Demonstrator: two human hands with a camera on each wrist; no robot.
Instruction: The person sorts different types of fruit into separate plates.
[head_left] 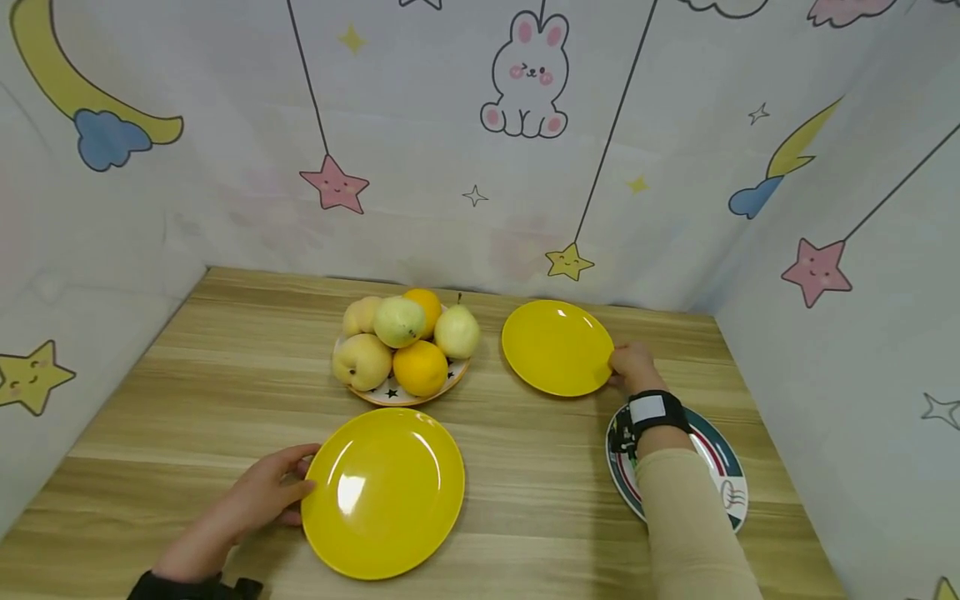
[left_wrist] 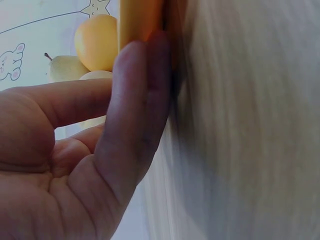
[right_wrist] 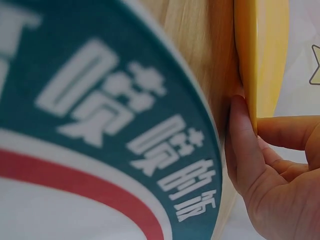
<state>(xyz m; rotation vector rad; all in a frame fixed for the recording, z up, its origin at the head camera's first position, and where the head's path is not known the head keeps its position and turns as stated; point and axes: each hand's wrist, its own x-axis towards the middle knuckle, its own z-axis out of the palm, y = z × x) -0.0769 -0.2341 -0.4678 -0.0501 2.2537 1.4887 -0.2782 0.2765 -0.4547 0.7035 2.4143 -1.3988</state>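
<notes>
In the head view my left hand (head_left: 258, 497) holds the left rim of a yellow plate (head_left: 384, 500) at the front of the table. The left wrist view has fingers (left_wrist: 131, 95) at the underside of that plate's edge (left_wrist: 140, 20). Farther back on the right, a second yellow plate (head_left: 557, 346) is pinched at its right rim by my right hand (head_left: 634, 367). In the right wrist view the thumb (right_wrist: 282, 131) lies on one face of the rim and the fingers on the other. Both plates look close to the tabletop.
A star-patterned plate (head_left: 390, 393) at the back holds pears (head_left: 457, 332), oranges (head_left: 420, 368) and other pale yellow fruit. Below my right forearm lies a white, green and red plate (head_left: 731, 492) with lettering. Printed curtains (head_left: 450, 233) border the wooden table (head_left: 525, 500).
</notes>
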